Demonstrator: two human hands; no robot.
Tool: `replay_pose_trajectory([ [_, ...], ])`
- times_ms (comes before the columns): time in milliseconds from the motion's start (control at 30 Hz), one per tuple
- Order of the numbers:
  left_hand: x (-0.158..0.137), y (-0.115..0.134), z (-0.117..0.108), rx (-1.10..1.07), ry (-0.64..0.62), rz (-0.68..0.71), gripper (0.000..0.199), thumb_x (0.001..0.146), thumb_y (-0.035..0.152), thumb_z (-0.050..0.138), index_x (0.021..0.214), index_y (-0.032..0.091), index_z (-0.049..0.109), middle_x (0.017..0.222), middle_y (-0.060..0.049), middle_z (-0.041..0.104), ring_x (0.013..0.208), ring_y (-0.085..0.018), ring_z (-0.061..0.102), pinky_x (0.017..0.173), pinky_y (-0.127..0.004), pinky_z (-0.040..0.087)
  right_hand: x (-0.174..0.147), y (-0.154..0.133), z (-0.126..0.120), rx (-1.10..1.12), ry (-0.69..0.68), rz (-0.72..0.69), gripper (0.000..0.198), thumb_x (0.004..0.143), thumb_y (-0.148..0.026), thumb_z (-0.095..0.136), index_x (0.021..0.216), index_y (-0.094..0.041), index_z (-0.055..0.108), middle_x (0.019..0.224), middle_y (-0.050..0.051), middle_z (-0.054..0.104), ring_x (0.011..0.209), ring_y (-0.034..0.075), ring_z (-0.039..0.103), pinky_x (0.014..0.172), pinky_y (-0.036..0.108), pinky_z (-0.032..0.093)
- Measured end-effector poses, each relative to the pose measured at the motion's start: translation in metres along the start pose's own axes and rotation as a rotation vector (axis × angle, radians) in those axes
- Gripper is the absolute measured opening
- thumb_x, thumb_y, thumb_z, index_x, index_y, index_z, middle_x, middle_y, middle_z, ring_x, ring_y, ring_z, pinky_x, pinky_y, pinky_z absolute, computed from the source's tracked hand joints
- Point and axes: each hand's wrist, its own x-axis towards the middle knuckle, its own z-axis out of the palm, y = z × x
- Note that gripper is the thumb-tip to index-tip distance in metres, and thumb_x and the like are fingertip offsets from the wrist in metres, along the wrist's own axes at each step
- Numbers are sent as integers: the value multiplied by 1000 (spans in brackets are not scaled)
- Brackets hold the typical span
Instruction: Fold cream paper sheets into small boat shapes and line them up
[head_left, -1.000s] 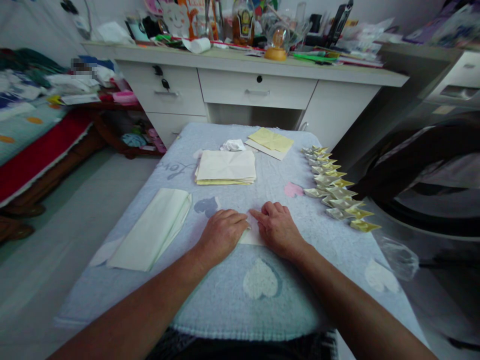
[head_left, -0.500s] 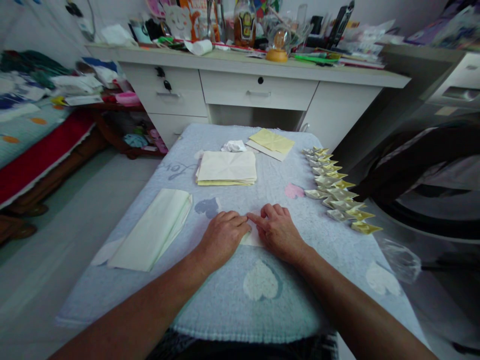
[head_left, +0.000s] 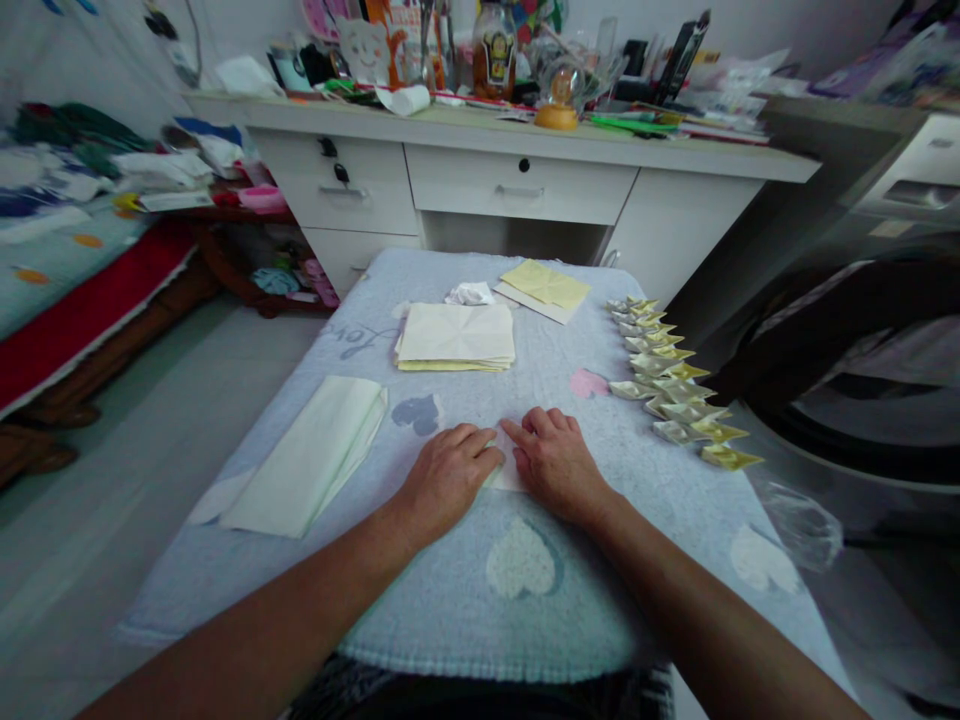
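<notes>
A small piece of white paper [head_left: 508, 474] lies on the cloth between my hands, mostly covered by them. My left hand [head_left: 452, 468] holds its left side, thumb and fingers close together. On the other side, my right hand [head_left: 559, 460] presses on the paper with the index finger stretched forward and the other fingers curled. Just beyond, a stack of creased white and yellow sheets [head_left: 455, 335] rests on the table. Several folded paper boats [head_left: 679, 385], white and yellow, stand in a row along the right edge.
Folded pale paper [head_left: 311, 455] lies at the left. Farther back are a crumpled white paper [head_left: 469, 293] and loose yellow sheets [head_left: 546, 283]. A patterned cloth [head_left: 495, 630] covers the table. Behind stands a cluttered white desk [head_left: 525, 190]; a washing machine [head_left: 911, 190] is at the right.
The tip of my right index finger has moved slightly away from my left fingers, leaving a small gap over the paper. The view has shifted a little.
</notes>
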Motion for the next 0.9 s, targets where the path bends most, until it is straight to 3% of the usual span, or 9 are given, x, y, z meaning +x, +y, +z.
replay_pose_trajectory([
  [433, -18, -1, -6, 59, -81, 5, 16, 87, 16, 58, 102, 19, 64, 123, -6, 63, 100, -24, 53, 83, -40, 51, 0, 0, -1, 26, 8, 2, 38, 88, -25, 53, 126, -26, 56, 107, 9, 56, 96, 25, 44, 80, 37, 32],
  [900, -54, -7, -20, 59, -43, 11, 25, 84, 5, 52, 103, 15, 65, 119, -10, 66, 99, -25, 56, 82, -40, 51, 0, 2, 1, 30, 2, 1, 39, 88, -26, 52, 127, -27, 55, 108, 9, 55, 97, 26, 44, 82, 38, 32],
])
